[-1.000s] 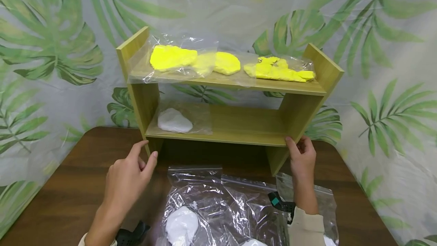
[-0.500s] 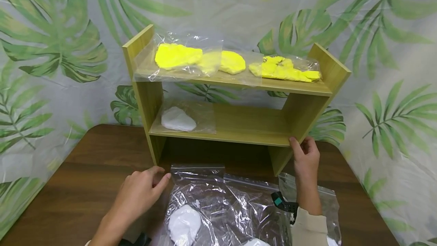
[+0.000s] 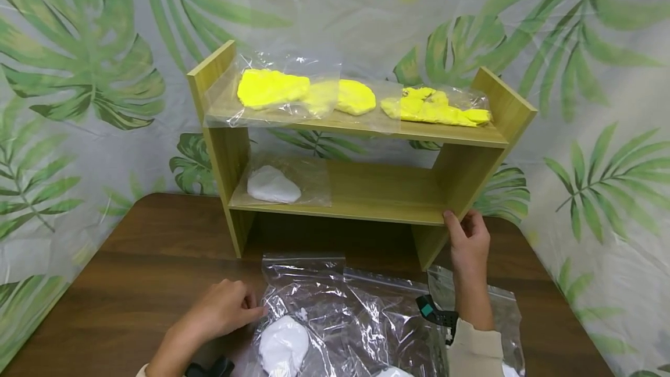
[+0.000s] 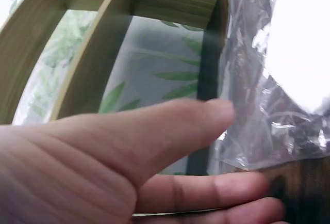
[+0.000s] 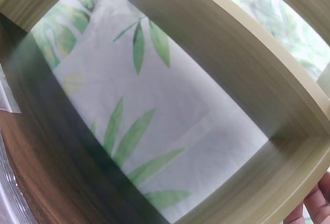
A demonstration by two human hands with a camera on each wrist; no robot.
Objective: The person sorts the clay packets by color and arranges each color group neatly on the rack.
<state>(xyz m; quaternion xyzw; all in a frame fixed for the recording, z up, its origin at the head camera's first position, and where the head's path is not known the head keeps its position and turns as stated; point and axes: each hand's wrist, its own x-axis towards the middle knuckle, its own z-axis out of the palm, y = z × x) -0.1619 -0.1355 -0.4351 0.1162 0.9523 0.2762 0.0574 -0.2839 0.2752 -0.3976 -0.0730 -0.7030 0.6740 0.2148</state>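
A small wooden shelf [image 3: 340, 214] stands on the table, in the middle of the head view. My right hand [image 3: 469, 243] grips the lower part of its right side panel, thumb at the front edge and fingers round the outside. Only fingertips of it show in the right wrist view. My left hand [image 3: 225, 307] is at the left edge of a clear zip bag [image 3: 361, 319] holding white lumps [image 3: 284, 345]. In the left wrist view its thumb [image 4: 175, 128] and fingers are extended and apart. The thumb tip overlaps the bag edge; whether it touches I cannot tell.
Bagged yellow lumps [image 3: 272, 89] lie along the top shelf. On the middle shelf, at the left, is a bagged white lump [image 3: 273, 184]. Another clear bag [image 3: 505, 319] lies beside my right forearm. Behind the wooden table [image 3: 104, 295] hangs a leaf-print cloth [image 3: 356, 10].
My left hand has come away from the shelf's left panel and moved down towards me, to the left edge of the bag. My right hand keeps its hold on the shelf.
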